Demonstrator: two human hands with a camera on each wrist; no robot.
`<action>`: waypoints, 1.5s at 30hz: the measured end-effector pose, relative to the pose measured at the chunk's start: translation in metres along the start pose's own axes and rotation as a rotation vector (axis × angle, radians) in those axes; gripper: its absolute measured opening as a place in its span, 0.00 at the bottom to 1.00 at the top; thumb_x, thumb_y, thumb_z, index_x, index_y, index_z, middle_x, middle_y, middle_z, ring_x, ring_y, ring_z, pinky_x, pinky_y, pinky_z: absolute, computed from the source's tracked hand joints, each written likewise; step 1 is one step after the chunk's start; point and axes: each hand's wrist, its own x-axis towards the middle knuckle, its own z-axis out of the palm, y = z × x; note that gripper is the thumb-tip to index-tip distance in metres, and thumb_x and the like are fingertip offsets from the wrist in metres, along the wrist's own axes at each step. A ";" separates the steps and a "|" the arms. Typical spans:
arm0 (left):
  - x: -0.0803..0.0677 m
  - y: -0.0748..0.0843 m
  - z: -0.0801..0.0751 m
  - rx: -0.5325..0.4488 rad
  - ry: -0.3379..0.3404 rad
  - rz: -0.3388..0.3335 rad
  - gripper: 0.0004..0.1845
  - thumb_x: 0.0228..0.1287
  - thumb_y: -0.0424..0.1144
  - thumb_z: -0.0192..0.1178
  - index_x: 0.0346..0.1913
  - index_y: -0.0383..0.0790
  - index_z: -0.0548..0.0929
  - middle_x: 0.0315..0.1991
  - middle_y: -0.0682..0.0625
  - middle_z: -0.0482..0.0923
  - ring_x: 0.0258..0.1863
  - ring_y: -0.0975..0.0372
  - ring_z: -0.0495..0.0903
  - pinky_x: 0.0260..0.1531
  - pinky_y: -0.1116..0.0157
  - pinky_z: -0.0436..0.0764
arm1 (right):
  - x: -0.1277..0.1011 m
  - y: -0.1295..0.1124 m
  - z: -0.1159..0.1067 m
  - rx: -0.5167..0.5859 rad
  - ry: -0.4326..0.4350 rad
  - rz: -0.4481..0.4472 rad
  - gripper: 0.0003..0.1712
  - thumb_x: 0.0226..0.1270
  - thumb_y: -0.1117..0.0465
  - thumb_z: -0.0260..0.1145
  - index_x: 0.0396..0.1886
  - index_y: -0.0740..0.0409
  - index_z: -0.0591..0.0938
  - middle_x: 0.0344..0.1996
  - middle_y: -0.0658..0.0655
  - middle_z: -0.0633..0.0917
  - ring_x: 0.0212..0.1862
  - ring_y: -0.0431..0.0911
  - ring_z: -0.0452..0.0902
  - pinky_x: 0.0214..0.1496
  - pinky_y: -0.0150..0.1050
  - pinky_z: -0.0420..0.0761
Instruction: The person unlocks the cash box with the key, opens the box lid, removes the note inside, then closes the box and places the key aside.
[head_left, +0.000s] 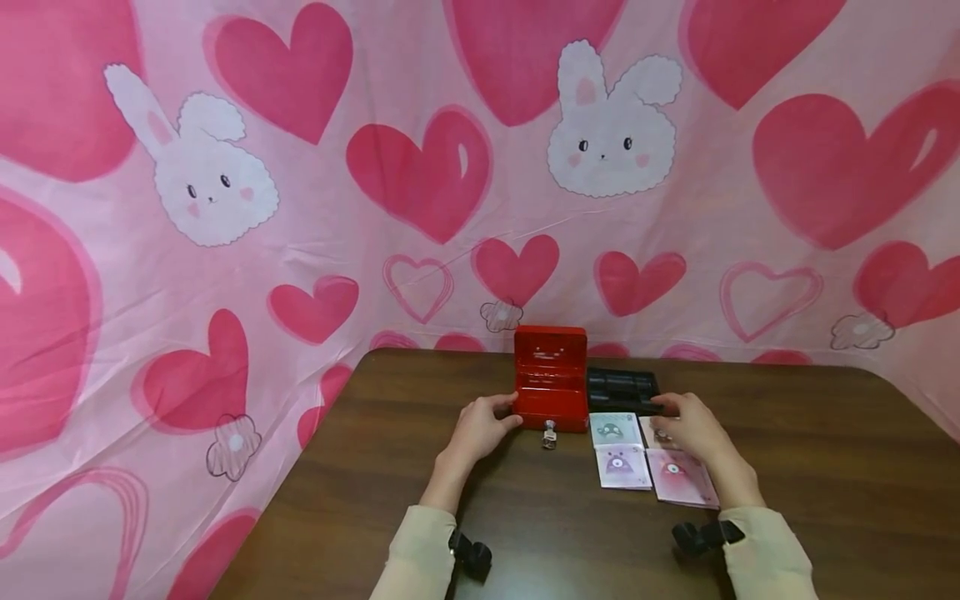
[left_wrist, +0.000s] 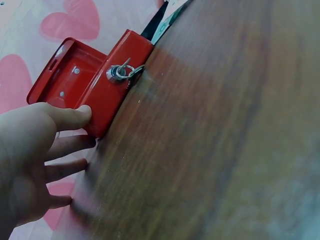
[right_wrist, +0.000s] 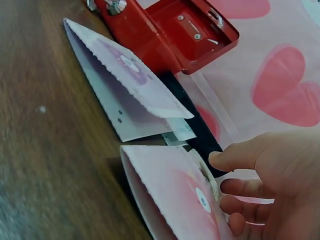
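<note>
A red cash box [head_left: 551, 408] stands with its lid [head_left: 550, 343] raised. Keys [head_left: 550, 437] hang from the lock on its front. My left hand [head_left: 478, 429] is at the box's left front corner, the thumb against the box and the other fingers spread in the left wrist view. To the right of the box lies a black compartment tray [head_left: 621, 388]. My right hand [head_left: 688, 425] pinches the tray's right front corner, with the thumb at the black edge in the right wrist view. Below that hand are folded play banknotes, a pink one [right_wrist: 175, 190] nearest it.
A purple folded note [head_left: 622, 467] and a green one [head_left: 611, 429] lie before the tray, left of the pink note. They stand slightly open in the right wrist view. Behind the brown table [head_left: 825, 467] hangs a pink cloth [head_left: 315, 225] with hearts and rabbits.
</note>
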 end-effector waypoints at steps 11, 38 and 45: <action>0.002 0.002 -0.003 -0.003 -0.007 -0.013 0.25 0.66 0.46 0.66 0.65 0.51 0.79 0.61 0.53 0.81 0.62 0.56 0.78 0.65 0.47 0.73 | 0.004 -0.004 0.001 -0.022 -0.022 0.148 0.18 0.65 0.58 0.67 0.51 0.64 0.83 0.45 0.68 0.83 0.44 0.58 0.77 0.43 0.54 0.77; 0.003 0.001 -0.003 -0.019 -0.012 -0.007 0.25 0.66 0.46 0.66 0.65 0.50 0.79 0.61 0.53 0.81 0.62 0.56 0.79 0.65 0.48 0.73 | 0.005 -0.004 0.003 0.048 0.103 0.140 0.12 0.68 0.63 0.65 0.45 0.65 0.86 0.47 0.71 0.83 0.43 0.57 0.78 0.42 0.47 0.76; 0.002 0.002 -0.003 -0.007 -0.011 -0.007 0.25 0.65 0.46 0.66 0.65 0.50 0.79 0.60 0.53 0.82 0.61 0.57 0.79 0.65 0.48 0.73 | 0.005 -0.005 0.002 0.041 0.136 0.131 0.11 0.68 0.63 0.65 0.44 0.64 0.87 0.46 0.71 0.85 0.43 0.57 0.78 0.41 0.45 0.75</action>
